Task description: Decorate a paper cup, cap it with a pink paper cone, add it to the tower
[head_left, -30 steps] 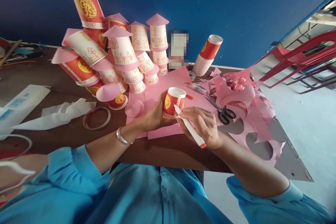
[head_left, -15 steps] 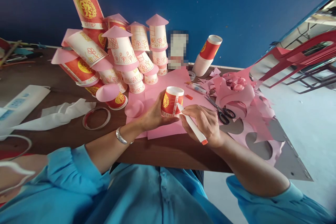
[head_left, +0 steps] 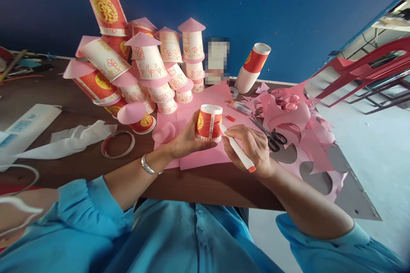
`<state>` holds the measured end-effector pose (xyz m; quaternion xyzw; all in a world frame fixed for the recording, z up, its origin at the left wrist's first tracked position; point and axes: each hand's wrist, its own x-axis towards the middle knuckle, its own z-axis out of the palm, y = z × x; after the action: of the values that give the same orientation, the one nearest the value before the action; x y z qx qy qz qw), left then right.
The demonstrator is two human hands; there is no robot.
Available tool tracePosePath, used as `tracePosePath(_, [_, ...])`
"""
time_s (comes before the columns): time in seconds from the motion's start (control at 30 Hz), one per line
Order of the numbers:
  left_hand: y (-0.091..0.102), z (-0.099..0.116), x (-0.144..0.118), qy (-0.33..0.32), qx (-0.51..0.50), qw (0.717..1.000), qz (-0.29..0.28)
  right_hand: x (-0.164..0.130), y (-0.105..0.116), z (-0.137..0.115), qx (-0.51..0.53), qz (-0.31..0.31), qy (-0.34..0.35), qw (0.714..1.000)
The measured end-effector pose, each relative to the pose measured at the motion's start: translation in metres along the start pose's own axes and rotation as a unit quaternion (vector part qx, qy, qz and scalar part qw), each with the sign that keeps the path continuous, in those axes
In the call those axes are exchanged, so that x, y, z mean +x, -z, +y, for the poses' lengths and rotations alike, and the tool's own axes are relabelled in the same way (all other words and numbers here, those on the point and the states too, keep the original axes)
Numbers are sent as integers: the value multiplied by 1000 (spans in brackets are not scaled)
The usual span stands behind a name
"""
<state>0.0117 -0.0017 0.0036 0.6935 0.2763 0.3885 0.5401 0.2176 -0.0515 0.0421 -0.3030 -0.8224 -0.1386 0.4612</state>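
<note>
Cup [head_left: 208,123] sits upside down in your left hand [head_left: 186,140], fingers wrapped round it, just above the pink paper sheet [head_left: 205,155] on the table [head_left: 80,115]. Your right hand [head_left: 253,148] is closed on the white marker [head_left: 237,152], tip touching the cup's side near the rim. Orange cap [head_left: 229,118] lies loose on the sheet, near the scissors [head_left: 272,136].

To do this bit well, I'd say: hold the cup still w/ the left hand, don't squeeze hard or the wall will dent. Turn the cup slowly, not the pen. Keep the tip light & the lines short. Rest your right wrist on the table edge so it won't shake.
</note>
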Motion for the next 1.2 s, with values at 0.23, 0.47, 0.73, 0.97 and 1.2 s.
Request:
tracePosePath(0.23, [0, 3, -1, 19, 5, 1000, 5, -1, 0, 0, -12, -3, -10, 1000])
tracePosePath(0.47, [0, 8, -1, 35, -13, 999, 4, -1, 0, 0, -24, -6, -12, 1000])
tracePosePath(0.73, [1, 2, -1, 30, -31, 999, -4, -1, 0, 0, -20, -5, -16, 1000])
tracePosePath(0.97, [2, 4, 0, 27, -21, 999, -13, 0, 3, 0, 1, 31, -12, 999])
tracePosePath(1.2, [0, 5, 0, 24, -31, 999, -13, 0, 3, -1, 23, 36, -3, 999])
